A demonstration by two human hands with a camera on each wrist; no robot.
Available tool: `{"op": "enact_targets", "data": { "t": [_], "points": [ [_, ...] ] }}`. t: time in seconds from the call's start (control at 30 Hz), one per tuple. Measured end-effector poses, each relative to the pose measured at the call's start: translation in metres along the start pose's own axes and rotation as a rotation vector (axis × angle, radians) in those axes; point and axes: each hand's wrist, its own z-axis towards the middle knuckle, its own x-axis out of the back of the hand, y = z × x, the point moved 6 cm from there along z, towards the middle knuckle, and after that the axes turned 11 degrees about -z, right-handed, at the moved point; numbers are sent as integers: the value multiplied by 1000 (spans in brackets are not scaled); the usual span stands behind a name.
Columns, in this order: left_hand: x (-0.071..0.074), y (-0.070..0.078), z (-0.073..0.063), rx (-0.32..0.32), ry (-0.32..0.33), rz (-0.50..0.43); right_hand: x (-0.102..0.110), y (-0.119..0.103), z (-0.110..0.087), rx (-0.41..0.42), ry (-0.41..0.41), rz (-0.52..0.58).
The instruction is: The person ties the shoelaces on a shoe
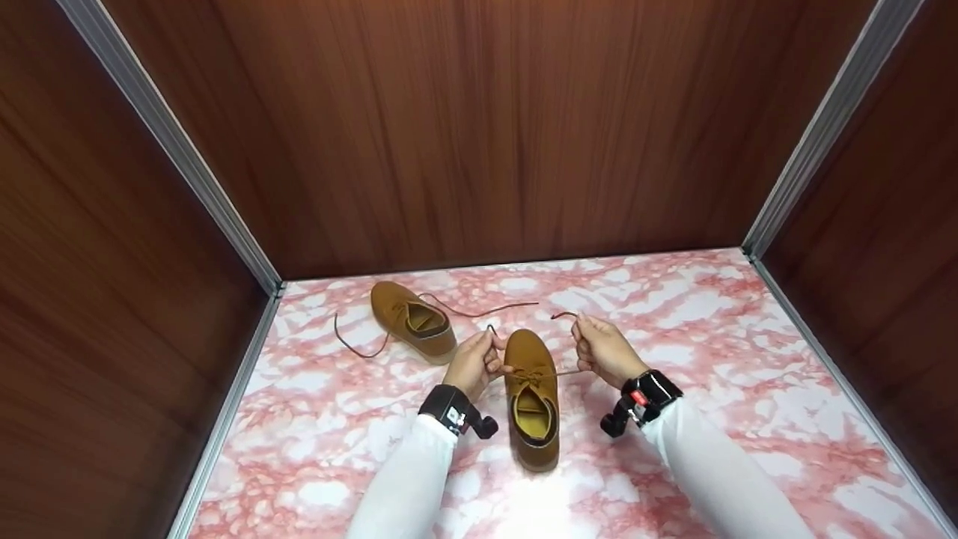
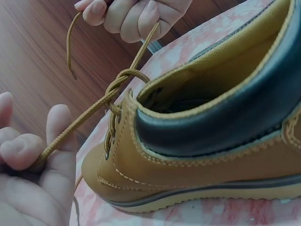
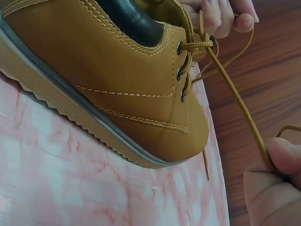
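A tan lace-up shoe [image 1: 528,346] stands upright between my hands, its toe pointing away. Its brown shoelace [image 2: 82,117] is crossed and twisted over itself above the eyelets. My left hand [image 1: 473,365], left of the shoe, grips one lace end in curled fingers, with a short tip sticking out. On the other side my right hand [image 1: 605,350] holds the second lace end, which runs taut from the crossing in the right wrist view. A loose tip hangs past the right fingers in the left wrist view.
A matching tan shoe [image 1: 391,301] stands at the back left, its loose lace [image 1: 479,314] trailing to both sides. The pink-and-white marbled surface [image 1: 322,442] is bounded by brown wood-grain panels [image 1: 479,135] at the back and sides.
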Motion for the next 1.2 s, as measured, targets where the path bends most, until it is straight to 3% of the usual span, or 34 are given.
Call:
{"op": "enact_targets", "data": {
  "t": [0.1, 0.27, 0.37, 0.73, 0.93, 1.2],
  "points": [
    [3, 0, 0, -1, 13, 24, 3, 2, -1, 14, 27, -67],
    [8, -1, 0, -4, 28, 56, 10, 12, -3, 8, 110, -318],
    [13, -1, 0, 0, 37, 68, 12, 18, -3, 2, 126, -410],
    [29, -5, -4, -14, 104, 123, 25, 32, 0, 9, 175, -375],
    [35, -10, -5, -13, 93, 146, 32, 39, -2, 22, 203, -434],
    [39, -15, -8, -2, 95, 180, 33, 43, -3, 1, 175, -512]
  ]
}}
